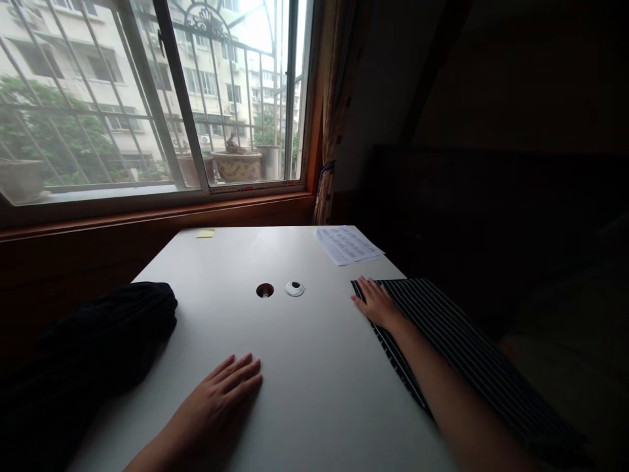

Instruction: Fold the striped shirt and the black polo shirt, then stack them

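My left hand (219,390) lies palm down on the white table (304,367), its fingers stretched out and holding nothing. Over on the right, my right hand (377,303) rests flat with spread fingers on a black cloth with thin white stripes (442,321). That cloth lies along the table's right side and hangs past the edge. A heap of dark fabric (128,328) sits at the table's left edge, apart from my left hand.
Mid-table is a round hole (265,290), with a white ring-shaped cover (295,289) beside it. Printed papers (346,245) lie at the far right corner, and a yellow sticky note (205,233) at the far left. Behind stand a barred window (236,98) and a tied curtain (329,151).
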`<state>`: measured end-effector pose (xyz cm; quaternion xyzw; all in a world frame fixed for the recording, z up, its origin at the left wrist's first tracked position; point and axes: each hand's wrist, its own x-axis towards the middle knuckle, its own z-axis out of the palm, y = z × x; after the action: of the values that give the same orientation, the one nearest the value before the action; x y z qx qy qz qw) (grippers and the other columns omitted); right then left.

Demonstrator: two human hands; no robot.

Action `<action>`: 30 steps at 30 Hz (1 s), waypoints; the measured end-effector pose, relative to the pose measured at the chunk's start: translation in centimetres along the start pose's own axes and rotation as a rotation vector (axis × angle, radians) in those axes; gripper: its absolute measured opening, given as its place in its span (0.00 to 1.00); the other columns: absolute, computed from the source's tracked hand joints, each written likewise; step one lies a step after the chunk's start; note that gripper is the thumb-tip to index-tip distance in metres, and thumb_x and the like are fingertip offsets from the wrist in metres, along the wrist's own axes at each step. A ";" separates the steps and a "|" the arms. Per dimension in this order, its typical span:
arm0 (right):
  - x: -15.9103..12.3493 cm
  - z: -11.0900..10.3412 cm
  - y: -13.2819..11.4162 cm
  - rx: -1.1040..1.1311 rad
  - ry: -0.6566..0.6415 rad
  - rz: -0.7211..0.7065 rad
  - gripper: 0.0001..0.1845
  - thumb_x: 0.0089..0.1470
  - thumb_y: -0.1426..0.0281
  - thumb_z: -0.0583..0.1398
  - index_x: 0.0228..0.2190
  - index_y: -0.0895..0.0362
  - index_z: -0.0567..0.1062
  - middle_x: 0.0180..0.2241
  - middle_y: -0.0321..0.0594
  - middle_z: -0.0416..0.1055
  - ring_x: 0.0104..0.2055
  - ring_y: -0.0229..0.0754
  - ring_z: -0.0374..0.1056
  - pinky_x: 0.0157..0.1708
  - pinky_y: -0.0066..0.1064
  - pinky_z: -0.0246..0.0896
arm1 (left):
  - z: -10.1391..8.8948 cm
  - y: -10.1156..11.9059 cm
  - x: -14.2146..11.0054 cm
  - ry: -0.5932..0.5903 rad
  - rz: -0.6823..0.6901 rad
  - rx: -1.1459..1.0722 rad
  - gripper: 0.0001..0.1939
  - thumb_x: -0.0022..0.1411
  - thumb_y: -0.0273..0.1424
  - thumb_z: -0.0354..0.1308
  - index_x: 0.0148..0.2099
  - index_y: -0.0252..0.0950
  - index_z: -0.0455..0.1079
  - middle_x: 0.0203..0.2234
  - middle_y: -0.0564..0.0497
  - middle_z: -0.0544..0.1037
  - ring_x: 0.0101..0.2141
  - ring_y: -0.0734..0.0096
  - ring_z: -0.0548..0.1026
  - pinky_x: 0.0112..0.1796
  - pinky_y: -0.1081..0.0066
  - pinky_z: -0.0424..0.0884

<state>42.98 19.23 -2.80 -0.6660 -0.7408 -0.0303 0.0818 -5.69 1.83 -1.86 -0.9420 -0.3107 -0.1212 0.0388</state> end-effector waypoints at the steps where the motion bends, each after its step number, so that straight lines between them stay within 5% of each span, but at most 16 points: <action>1: -0.1 0.1 -0.4 -0.015 0.013 -0.016 0.38 0.65 0.50 0.43 0.68 0.57 0.51 0.71 0.41 0.44 0.72 0.52 0.38 0.69 0.52 0.33 | 0.0 0.0 0.1 -0.018 -0.005 0.006 0.27 0.73 0.29 0.49 0.71 0.48 0.52 0.66 0.55 0.62 0.65 0.65 0.60 0.64 0.58 0.59; 7: -2.4 -0.1 -2.3 -0.047 0.002 -0.145 0.37 0.66 0.49 0.44 0.67 0.56 0.56 0.71 0.40 0.42 0.73 0.54 0.33 0.69 0.55 0.32 | 0.2 0.0 0.4 -0.009 -0.010 -0.031 0.27 0.73 0.29 0.49 0.71 0.49 0.52 0.65 0.54 0.63 0.65 0.63 0.61 0.63 0.55 0.59; 12: -5.3 -2.2 -4.3 0.232 -0.106 -0.265 0.35 0.67 0.49 0.43 0.67 0.53 0.57 0.71 0.40 0.44 0.72 0.49 0.40 0.69 0.51 0.37 | 0.4 -0.1 0.3 0.004 0.000 -0.028 0.27 0.73 0.29 0.49 0.71 0.49 0.53 0.65 0.54 0.63 0.64 0.62 0.61 0.63 0.55 0.60; 18: -9.1 -5.1 -1.1 0.506 0.123 -0.130 0.32 0.68 0.52 0.44 0.68 0.48 0.50 0.72 0.34 0.41 0.72 0.43 0.41 0.70 0.41 0.42 | 0.5 -0.2 0.3 0.045 0.006 -0.068 0.27 0.72 0.29 0.50 0.70 0.50 0.53 0.65 0.55 0.64 0.64 0.63 0.61 0.63 0.57 0.60; 21: -11.0 -3.9 2.5 0.388 0.198 0.019 0.36 0.67 0.50 0.43 0.69 0.53 0.49 0.72 0.40 0.40 0.72 0.47 0.40 0.70 0.46 0.42 | 0.5 -0.3 0.2 0.047 0.002 -0.082 0.27 0.73 0.29 0.49 0.70 0.51 0.54 0.65 0.55 0.63 0.64 0.64 0.61 0.63 0.58 0.60; 24: -13.1 -1.5 4.8 0.200 0.134 0.070 0.41 0.65 0.46 0.42 0.68 0.60 0.53 0.70 0.48 0.45 0.72 0.54 0.40 0.68 0.55 0.43 | 0.6 -0.4 0.2 0.045 0.004 -0.082 0.28 0.73 0.29 0.49 0.71 0.51 0.52 0.65 0.55 0.63 0.64 0.65 0.62 0.64 0.59 0.59; 30: -17.3 0.2 3.0 0.027 0.122 -0.012 0.38 0.67 0.49 0.43 0.69 0.55 0.46 0.71 0.45 0.44 0.72 0.52 0.41 0.67 0.56 0.45 | 0.9 -0.3 0.1 0.036 -0.007 -0.063 0.28 0.73 0.31 0.50 0.71 0.51 0.50 0.66 0.56 0.62 0.65 0.65 0.60 0.64 0.58 0.57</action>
<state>47.67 2.59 -5.99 -0.6573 -0.7388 -0.0612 0.1356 -5.64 2.29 -2.66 -0.9393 -0.3091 -0.1480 0.0143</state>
